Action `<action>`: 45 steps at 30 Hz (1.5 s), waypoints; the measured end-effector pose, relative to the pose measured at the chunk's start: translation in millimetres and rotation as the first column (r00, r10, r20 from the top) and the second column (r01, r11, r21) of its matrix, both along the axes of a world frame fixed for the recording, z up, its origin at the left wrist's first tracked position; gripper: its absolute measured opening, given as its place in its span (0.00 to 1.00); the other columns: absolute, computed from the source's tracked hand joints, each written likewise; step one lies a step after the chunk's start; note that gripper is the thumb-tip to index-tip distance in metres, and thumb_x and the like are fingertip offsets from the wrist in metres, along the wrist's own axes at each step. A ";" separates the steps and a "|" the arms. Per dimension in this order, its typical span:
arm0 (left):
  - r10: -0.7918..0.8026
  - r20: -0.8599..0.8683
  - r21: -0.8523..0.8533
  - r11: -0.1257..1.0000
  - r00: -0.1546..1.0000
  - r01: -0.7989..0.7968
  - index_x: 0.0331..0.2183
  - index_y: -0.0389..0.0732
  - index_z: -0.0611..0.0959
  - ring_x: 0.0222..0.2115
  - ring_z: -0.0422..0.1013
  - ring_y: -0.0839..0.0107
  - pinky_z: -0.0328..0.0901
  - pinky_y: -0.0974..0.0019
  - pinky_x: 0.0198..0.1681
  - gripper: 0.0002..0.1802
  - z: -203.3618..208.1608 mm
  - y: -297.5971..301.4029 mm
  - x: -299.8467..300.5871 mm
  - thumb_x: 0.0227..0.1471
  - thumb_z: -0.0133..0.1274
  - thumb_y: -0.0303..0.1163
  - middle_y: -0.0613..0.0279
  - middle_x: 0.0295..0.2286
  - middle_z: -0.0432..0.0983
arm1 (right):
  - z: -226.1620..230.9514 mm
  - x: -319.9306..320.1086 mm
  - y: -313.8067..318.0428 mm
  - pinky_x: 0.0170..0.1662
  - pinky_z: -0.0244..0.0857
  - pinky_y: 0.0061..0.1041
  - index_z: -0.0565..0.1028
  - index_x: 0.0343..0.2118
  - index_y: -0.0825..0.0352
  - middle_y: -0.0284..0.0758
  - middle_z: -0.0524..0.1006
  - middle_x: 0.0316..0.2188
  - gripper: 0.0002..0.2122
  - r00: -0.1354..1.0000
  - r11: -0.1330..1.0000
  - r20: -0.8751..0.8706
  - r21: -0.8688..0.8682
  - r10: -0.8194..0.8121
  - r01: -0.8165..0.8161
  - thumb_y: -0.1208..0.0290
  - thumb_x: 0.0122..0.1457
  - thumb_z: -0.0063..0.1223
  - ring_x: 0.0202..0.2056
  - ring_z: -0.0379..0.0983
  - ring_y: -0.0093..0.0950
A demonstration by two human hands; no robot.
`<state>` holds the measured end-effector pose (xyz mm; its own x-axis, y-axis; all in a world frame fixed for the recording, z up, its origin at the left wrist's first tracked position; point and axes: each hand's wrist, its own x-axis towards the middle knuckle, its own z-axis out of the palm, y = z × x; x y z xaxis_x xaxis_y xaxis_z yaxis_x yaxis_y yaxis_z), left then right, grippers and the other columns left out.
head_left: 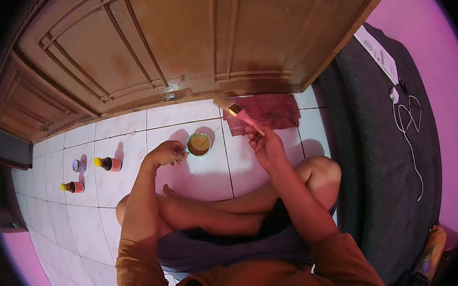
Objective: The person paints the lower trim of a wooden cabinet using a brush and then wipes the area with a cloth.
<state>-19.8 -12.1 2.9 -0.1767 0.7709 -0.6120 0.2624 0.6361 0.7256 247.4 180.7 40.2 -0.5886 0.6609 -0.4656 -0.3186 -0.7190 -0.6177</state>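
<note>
My right hand [265, 147] is closed around the pink handle of a paintbrush [244, 118], raised with its pale bristles up and to the left, toward the wooden panel. My left hand [168, 153] pinches the handle side of a small light-coloured cup [199, 155] on the tiled floor. Brown liquid [198, 143] lies inside the cup, and a thin stick leans out over its rim. Beyond the brush, a folded dark red cloth [279, 111] is spread on the tiles by the foot of the panel.
A large brown wooden panelled front [185, 35] stands ahead. Two dark bottles with yellow caps [108, 164] [73, 187] and a small jar [79, 166] are at the left. On the right, a dark grey covered surface [376, 149] carries a white cable [412, 153] and printed paper [375, 53].
</note>
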 end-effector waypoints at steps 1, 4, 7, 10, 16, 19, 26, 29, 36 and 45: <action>-0.009 -0.007 -0.006 1.000 1.000 0.009 0.42 0.32 0.75 0.28 0.74 0.70 0.68 0.68 0.27 0.23 1.2 0.9 0.0 0.48 0.58 0.39 0.59 0.27 0.77 | 3.4 0.0 1.3 0.28 0.64 0.17 0.72 0.38 0.69 0.35 0.76 0.30 0.10 1.000 1.000 -0.003 0.000 -0.008 0.008 0.68 0.61 0.44 0.27 0.69 0.22; -0.031 -0.021 -0.015 0.999 0.999 0.031 0.44 0.33 0.75 0.29 0.74 0.70 0.68 0.67 0.28 0.24 5.7 1.9 0.7 0.49 0.58 0.39 0.59 0.29 0.77 | 6.4 0.6 7.4 0.28 0.63 0.18 0.71 0.42 0.69 0.35 0.76 0.31 0.10 0.998 0.992 -0.016 0.107 -0.066 0.067 0.69 0.62 0.43 0.28 0.69 0.22; -0.050 -0.040 -0.019 0.999 0.998 0.050 0.45 0.33 0.74 0.30 0.75 0.69 0.68 0.67 0.29 0.25 10.7 1.0 -1.0 0.50 0.57 0.39 0.57 0.31 0.77 | -9.3 -4.9 16.1 0.27 0.63 0.18 0.70 0.44 0.67 0.34 0.75 0.31 0.10 0.992 0.973 0.008 0.198 -0.122 0.118 0.71 0.62 0.43 0.25 0.68 0.21; -0.021 -0.107 -0.033 0.999 0.994 0.017 0.46 0.34 0.73 0.31 0.75 0.68 0.69 0.67 0.31 0.25 21.9 -15.1 -10.6 0.52 0.56 0.40 0.56 0.32 0.77 | -25.0 -28.0 14.8 0.24 0.61 0.19 0.69 0.45 0.67 0.32 0.73 0.29 0.10 0.964 0.940 0.129 0.282 -0.234 0.191 0.72 0.63 0.44 0.23 0.66 0.19; -0.049 -0.392 -0.039 0.999 0.918 0.036 0.46 0.34 0.74 0.34 0.75 0.67 0.69 0.65 0.39 0.28 83.9 -27.3 -5.4 0.54 0.53 0.48 0.55 0.34 0.77 | -76.0 -63.2 32.0 0.23 0.60 0.18 0.69 0.47 0.68 0.29 0.72 0.25 0.13 0.875 0.733 0.240 0.658 -0.420 0.172 0.70 0.62 0.43 0.22 0.64 0.16; -0.048 -0.512 -0.053 0.998 0.858 0.025 0.44 0.35 0.76 0.36 0.75 0.63 0.68 0.64 0.40 0.28 115.7 -27.0 12.7 0.54 0.52 0.51 0.54 0.34 0.79 | -70.0 -74.4 35.0 0.26 0.63 0.20 0.69 0.49 0.70 0.30 0.72 0.24 0.15 0.864 0.753 0.283 0.639 -0.416 0.154 0.70 0.61 0.41 0.23 0.65 0.18; 0.062 -0.387 0.118 0.993 0.920 -0.017 0.42 0.34 0.77 0.34 0.75 0.68 0.68 0.66 0.39 0.25 92.3 -50.7 17.5 0.55 0.52 0.48 0.55 0.33 0.79 | -50.9 -59.7 48.1 0.41 0.64 0.25 0.68 0.48 0.74 0.41 0.75 0.36 0.15 0.786 0.655 0.284 0.731 -0.548 0.192 0.70 0.62 0.41 0.36 0.71 0.29; 0.092 -0.279 0.016 0.996 0.956 -0.091 0.41 0.35 0.77 0.32 0.75 0.70 0.68 0.67 0.37 0.22 72.1 -58.7 10.9 0.57 0.50 0.45 0.57 0.32 0.77 | -62.0 -62.2 55.9 0.36 0.65 0.21 0.70 0.45 0.73 0.36 0.75 0.31 0.13 0.682 0.524 0.215 0.803 -0.700 0.285 0.70 0.62 0.42 0.30 0.70 0.23; 0.129 -0.254 0.021 0.992 0.959 -0.128 0.42 0.34 0.76 0.30 0.76 0.70 0.69 0.68 0.38 0.20 70.8 -46.6 9.9 0.57 0.50 0.41 0.57 0.32 0.78 | -57.1 -85.7 9.0 0.50 0.63 0.34 0.67 0.48 0.74 0.52 0.72 0.44 0.14 0.818 0.570 0.285 0.819 -0.500 0.063 0.71 0.62 0.39 0.46 0.71 0.41; 0.103 -0.238 0.042 0.994 0.966 -0.096 0.43 0.34 0.75 0.30 0.75 0.71 0.69 0.68 0.38 0.18 66.4 -42.7 12.1 0.57 0.50 0.39 0.58 0.32 0.77 | -57.5 -64.0 51.4 0.46 0.65 0.29 0.67 0.47 0.74 0.46 0.75 0.38 0.14 0.819 0.655 0.271 0.738 -0.506 0.160 0.73 0.62 0.39 0.41 0.74 0.34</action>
<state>-7.8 -54.8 69.3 -0.3923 0.7592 -0.5193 0.3672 0.6469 0.6683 183.4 232.1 -17.3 -0.1196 0.9920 0.0409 -0.0356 0.0369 -0.9987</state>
